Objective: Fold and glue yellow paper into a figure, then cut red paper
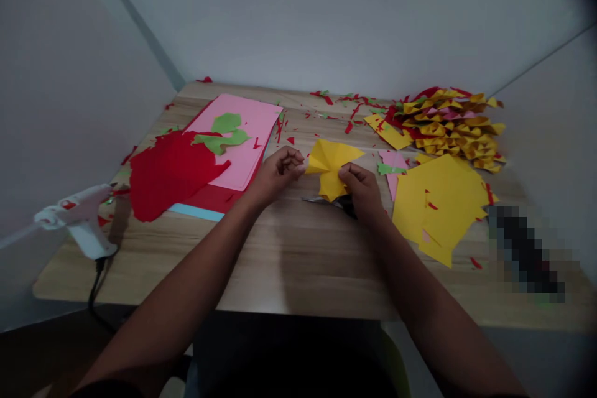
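A creased yellow paper piece (329, 165) with pointed flaps is held above the middle of the wooden table (298, 273). My right hand (362, 189) pinches its lower right part between thumb and fingers. At its left tip is my left hand (280, 175), with curled fingers and the fingertips at the paper's edge. Below the paper lie scissors (321, 200), their dark handles partly hidden by my right hand.
Left are a white glue gun (86, 217), a red paper piece (172, 171), pink sheets (254, 130) and green scraps (227, 122). Right are yellow sheets (436, 196), a pile of folded yellow pieces (457, 127) and a blurred dark object (529, 252). Walls border the table.
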`<control>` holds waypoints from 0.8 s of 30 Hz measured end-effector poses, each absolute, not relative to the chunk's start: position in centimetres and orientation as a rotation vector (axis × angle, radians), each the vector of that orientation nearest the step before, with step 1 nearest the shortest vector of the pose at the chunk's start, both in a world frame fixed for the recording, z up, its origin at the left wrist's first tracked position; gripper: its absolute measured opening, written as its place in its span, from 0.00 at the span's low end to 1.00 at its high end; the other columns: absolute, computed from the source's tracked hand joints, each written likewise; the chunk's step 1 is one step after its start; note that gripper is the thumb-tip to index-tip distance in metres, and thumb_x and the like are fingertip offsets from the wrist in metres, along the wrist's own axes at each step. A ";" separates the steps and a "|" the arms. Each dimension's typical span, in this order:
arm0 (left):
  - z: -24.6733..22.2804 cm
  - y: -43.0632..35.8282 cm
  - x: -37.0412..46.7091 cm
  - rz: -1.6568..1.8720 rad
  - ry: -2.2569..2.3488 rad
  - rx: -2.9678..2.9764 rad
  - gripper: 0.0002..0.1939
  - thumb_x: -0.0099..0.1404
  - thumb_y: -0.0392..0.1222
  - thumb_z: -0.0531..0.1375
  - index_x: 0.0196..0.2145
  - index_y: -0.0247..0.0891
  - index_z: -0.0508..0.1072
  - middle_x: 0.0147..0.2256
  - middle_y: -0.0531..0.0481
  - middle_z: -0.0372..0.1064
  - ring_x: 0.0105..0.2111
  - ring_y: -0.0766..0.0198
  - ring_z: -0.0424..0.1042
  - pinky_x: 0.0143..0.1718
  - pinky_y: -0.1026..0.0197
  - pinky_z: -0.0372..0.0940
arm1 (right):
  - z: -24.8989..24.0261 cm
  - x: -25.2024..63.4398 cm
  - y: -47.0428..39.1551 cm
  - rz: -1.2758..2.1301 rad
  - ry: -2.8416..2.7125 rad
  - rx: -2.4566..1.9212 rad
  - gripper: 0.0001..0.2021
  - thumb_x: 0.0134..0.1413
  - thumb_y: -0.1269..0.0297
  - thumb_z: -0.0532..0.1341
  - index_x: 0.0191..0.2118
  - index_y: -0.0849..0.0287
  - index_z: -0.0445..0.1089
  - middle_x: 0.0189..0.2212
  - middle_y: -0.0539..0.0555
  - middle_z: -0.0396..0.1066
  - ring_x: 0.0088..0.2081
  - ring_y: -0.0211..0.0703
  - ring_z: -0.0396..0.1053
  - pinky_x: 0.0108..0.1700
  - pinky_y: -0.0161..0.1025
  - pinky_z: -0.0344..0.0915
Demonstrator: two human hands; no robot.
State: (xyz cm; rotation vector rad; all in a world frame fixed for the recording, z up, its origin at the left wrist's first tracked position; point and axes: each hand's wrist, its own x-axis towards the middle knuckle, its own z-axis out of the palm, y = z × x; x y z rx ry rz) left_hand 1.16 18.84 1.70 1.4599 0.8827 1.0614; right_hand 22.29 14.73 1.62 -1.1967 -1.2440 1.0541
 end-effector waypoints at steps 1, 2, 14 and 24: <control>1.7 18.8 1.2 1.046 0.853 1.443 0.16 0.60 0.50 0.65 0.40 0.38 0.69 0.30 0.53 0.68 0.28 0.69 0.66 0.32 0.66 0.61 | 1.5 22.3 14.7 1.051 -1.236 -1.210 0.13 0.51 0.55 0.63 0.24 0.56 0.65 0.21 0.45 0.58 0.23 0.35 0.54 0.25 0.34 0.54; 1.7 18.7 1.3 1.017 0.832 1.458 0.15 0.61 0.51 0.63 0.40 0.38 0.70 0.30 0.53 0.69 0.29 0.68 0.67 0.33 0.65 0.62 | 1.4 22.4 14.8 1.048 -1.225 -1.224 0.13 0.52 0.54 0.62 0.24 0.56 0.65 0.21 0.45 0.58 0.23 0.35 0.54 0.25 0.34 0.54; 2.0 19.1 0.8 1.087 0.917 1.633 0.24 0.56 0.49 0.68 0.48 0.42 0.69 0.37 0.53 0.67 0.28 0.70 0.62 0.31 0.66 0.58 | 1.4 22.3 14.8 1.074 -1.259 -1.218 0.12 0.50 0.56 0.62 0.23 0.56 0.64 0.20 0.45 0.57 0.22 0.34 0.54 0.25 0.34 0.53; 6.5 15.8 1.3 0.921 0.723 1.756 0.16 0.67 0.51 0.59 0.30 0.35 0.76 0.29 0.48 0.72 0.30 0.65 0.69 0.35 0.63 0.62 | 3.2 22.8 13.6 1.128 -1.182 -1.071 0.12 0.49 0.56 0.62 0.22 0.54 0.62 0.19 0.46 0.56 0.21 0.37 0.53 0.24 0.37 0.53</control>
